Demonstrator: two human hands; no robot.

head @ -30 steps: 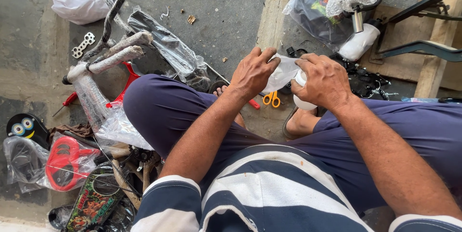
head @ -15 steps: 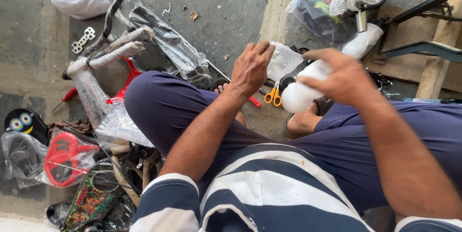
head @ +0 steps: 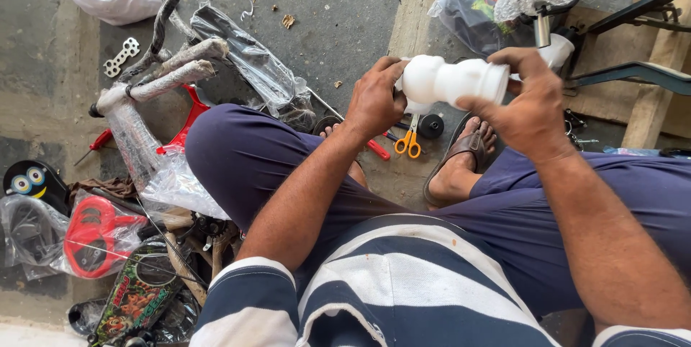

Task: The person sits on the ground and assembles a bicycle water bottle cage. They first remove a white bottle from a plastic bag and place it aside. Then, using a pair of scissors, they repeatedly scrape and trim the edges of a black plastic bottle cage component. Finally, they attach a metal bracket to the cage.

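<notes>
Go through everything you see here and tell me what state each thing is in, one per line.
White plastic bottle: held sideways in the air between both hands.
Left hand: gripping the bottle's narrow end.
Right hand: wrapped around its wide end.
Orange scissors: lying on the floor, blades shut.
Bike frame: lying on the floor, partly wrapped.
Red wheel: bagged in clear plastic.
Sandal: on the foot.

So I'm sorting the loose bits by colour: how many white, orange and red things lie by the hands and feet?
White: 1, bottle, held by left hand and right hand
Orange: 1, scissors
Red: 1, screwdriver
Total: 3
</notes>
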